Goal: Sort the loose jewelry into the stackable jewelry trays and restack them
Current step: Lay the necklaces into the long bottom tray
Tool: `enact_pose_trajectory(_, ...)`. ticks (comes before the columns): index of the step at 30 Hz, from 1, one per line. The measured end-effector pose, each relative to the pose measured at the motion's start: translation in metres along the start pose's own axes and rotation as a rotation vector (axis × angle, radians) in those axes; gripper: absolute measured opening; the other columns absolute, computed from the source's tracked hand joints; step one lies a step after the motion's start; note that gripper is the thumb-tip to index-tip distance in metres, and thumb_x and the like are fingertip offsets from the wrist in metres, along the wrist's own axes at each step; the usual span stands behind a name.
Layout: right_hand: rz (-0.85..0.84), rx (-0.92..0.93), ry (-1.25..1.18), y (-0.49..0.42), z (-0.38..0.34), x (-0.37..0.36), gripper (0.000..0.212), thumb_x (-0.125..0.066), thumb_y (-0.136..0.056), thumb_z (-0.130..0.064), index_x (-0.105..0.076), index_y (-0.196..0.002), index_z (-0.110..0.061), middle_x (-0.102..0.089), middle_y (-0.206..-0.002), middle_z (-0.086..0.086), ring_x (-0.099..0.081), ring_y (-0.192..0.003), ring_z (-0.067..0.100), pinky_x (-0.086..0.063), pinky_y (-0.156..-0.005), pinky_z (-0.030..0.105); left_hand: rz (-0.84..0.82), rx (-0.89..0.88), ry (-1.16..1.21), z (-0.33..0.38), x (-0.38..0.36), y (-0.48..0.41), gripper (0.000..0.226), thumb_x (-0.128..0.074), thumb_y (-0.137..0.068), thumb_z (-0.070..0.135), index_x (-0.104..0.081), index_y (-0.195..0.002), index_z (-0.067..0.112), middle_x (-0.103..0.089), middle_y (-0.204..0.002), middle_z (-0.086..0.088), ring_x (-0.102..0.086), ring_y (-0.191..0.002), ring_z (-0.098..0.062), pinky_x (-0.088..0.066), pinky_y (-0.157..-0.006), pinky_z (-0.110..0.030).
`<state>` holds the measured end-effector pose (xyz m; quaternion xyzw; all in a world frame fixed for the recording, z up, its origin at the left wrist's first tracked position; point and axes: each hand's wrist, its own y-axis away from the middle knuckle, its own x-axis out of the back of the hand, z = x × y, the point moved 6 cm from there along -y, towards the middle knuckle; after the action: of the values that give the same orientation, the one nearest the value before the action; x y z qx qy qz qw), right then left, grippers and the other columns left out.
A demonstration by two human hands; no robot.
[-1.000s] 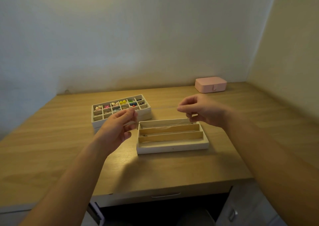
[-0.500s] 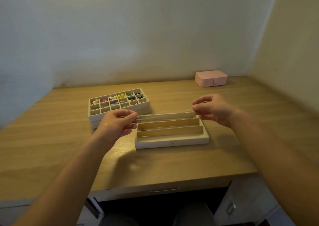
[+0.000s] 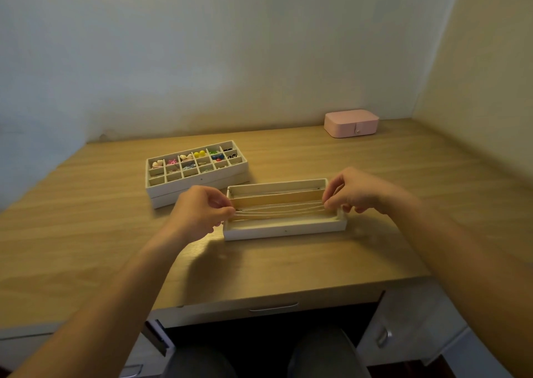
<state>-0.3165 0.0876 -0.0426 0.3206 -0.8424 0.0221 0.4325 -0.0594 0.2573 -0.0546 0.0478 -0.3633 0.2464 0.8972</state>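
A white tray with three long slots [image 3: 284, 230] lies on the desk in front of me. Thin chain necklaces [image 3: 279, 209] stretch in several strands across its middle slot, just above it. My left hand [image 3: 199, 211] pinches the strands at the tray's left end. My right hand [image 3: 356, 191] pinches them at the right end. Another thin chain lies in the far slot. Behind and to the left, a white tray with many small compartments [image 3: 199, 180] sits on top of another tray, holding colourful earrings.
A shut pink jewelry box [image 3: 351, 123] stands at the back right near the wall corner. The wooden desk [image 3: 86, 233] ends in a front edge with a drawer handle [image 3: 274, 306] below. My knees show under the desk.
Both hands have come down and nearer, from the far slot to the middle slot, keeping the chain taut between them. The view has tilted down slightly.
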Motion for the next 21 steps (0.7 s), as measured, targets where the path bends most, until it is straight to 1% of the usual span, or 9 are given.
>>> enact_pose_trajectory(2, 0.023, 0.022, 0.076, -0.001, -0.003, -0.002, 0.006, -0.076, -0.082, -0.008, -0.077, -0.086, -0.013, -0.076, -0.089, 0.017, -0.058, -0.064, 0.017, -0.042, -0.049, 0.026, 0.015, -0.038, -0.106, 0.003, -0.001, -0.001, 0.006, -0.079, -0.085, 0.022, -0.075, -0.081, 0.023, -0.072, -0.074, 0.006, -0.063, -0.066, -0.009, -0.047, -0.055, -0.023)
enact_pose_trajectory(3, 0.040, 0.033, 0.128, -0.001, -0.004, -0.003, 0.006, -0.076, -0.082, -0.009, -0.077, -0.084, -0.014, -0.076, -0.088, 0.017, -0.060, -0.064, 0.018, -0.046, -0.051, 0.028, 0.017, -0.053, -0.150, 0.005, -0.002, -0.001, 0.005, -0.079, -0.085, 0.022, -0.075, -0.082, 0.024, -0.072, -0.077, 0.007, -0.064, -0.071, -0.008, -0.050, -0.061, -0.025)
enact_pose_trajectory(5, 0.083, 0.047, 0.239, -0.001, -0.008, -0.005, 0.009, -0.075, -0.080, -0.010, -0.076, -0.080, -0.018, -0.076, -0.081, 0.009, -0.066, -0.063, 0.017, -0.056, -0.059, 0.032, 0.015, -0.071, -0.222, 0.007, -0.004, -0.002, 0.004, -0.079, -0.085, 0.023, -0.076, -0.083, 0.025, -0.072, -0.078, 0.009, -0.066, -0.077, -0.008, -0.057, -0.072, -0.032)
enact_pose_trajectory(6, 0.109, 0.046, 0.286, -0.001, -0.010, -0.006, 0.011, -0.075, -0.079, -0.010, -0.075, -0.077, -0.021, -0.076, -0.078, 0.004, -0.069, -0.064, 0.016, -0.059, -0.064, 0.033, 0.015, -0.074, -0.259, 0.008, -0.005, -0.003, 0.004, -0.079, -0.085, 0.024, -0.076, -0.083, 0.026, -0.072, -0.078, 0.010, -0.066, -0.077, -0.009, -0.058, -0.075, -0.034)
enact_pose_trajectory(8, 0.162, 0.037, 0.372, 0.002, -0.014, -0.008, 0.014, -0.074, -0.077, -0.011, -0.072, -0.073, -0.024, -0.073, -0.075, -0.003, -0.070, -0.068, 0.016, -0.062, -0.069, 0.035, 0.017, -0.086, -0.357, 0.012, -0.007, -0.003, 0.003, -0.078, -0.084, 0.027, -0.075, -0.084, 0.027, -0.071, -0.079, 0.012, -0.066, -0.078, -0.011, -0.059, -0.074, -0.037)
enact_pose_trajectory(10, 0.205, 0.032, 0.447, 0.003, -0.016, -0.010, 0.014, -0.073, -0.076, -0.011, -0.070, -0.072, -0.024, -0.071, -0.076, -0.005, -0.069, -0.073, 0.018, -0.062, -0.071, 0.036, 0.025, -0.117, -0.467, 0.018, -0.009, -0.002, 0.004, -0.077, -0.084, 0.031, -0.074, -0.086, 0.029, -0.071, -0.082, 0.011, -0.066, -0.078, -0.015, -0.060, -0.072, -0.038)
enact_pose_trajectory(15, 0.278, 0.044, 0.580, 0.004, -0.019, -0.014, 0.013, -0.068, -0.076, -0.010, -0.068, -0.085, -0.020, -0.070, -0.088, 0.001, -0.068, -0.083, 0.026, -0.058, -0.071, 0.035, 0.049, -0.232, -0.637, 0.030, -0.016, -0.002, 0.006, -0.076, -0.083, 0.035, -0.070, -0.084, 0.034, -0.068, -0.079, 0.012, -0.065, -0.074, -0.016, -0.060, -0.067, -0.037)
enact_pose_trajectory(19, 0.314, 0.072, 0.637, 0.006, -0.019, -0.016, 0.018, -0.062, -0.078, -0.004, -0.064, -0.085, -0.021, -0.067, -0.093, 0.003, -0.067, -0.086, 0.030, -0.051, -0.066, 0.032, 0.020, -0.282, -0.728, 0.035, -0.020, -0.001, 0.005, -0.074, -0.085, 0.038, -0.070, -0.084, 0.035, -0.066, -0.079, 0.013, -0.063, -0.074, -0.015, -0.060, -0.066, -0.036)
enact_pose_trajectory(21, 0.310, 0.092, 0.655, 0.009, -0.020, -0.018, 0.018, -0.063, -0.079, -0.006, -0.062, -0.085, -0.022, -0.067, -0.095, 0.003, -0.067, -0.088, 0.029, -0.052, -0.067, 0.034, -0.002, -0.298, -0.745, 0.035, -0.022, -0.001, 0.006, -0.075, -0.086, 0.039, -0.072, -0.088, 0.035, -0.067, -0.080, 0.012, -0.064, -0.074, -0.014, -0.060, -0.067, -0.036)
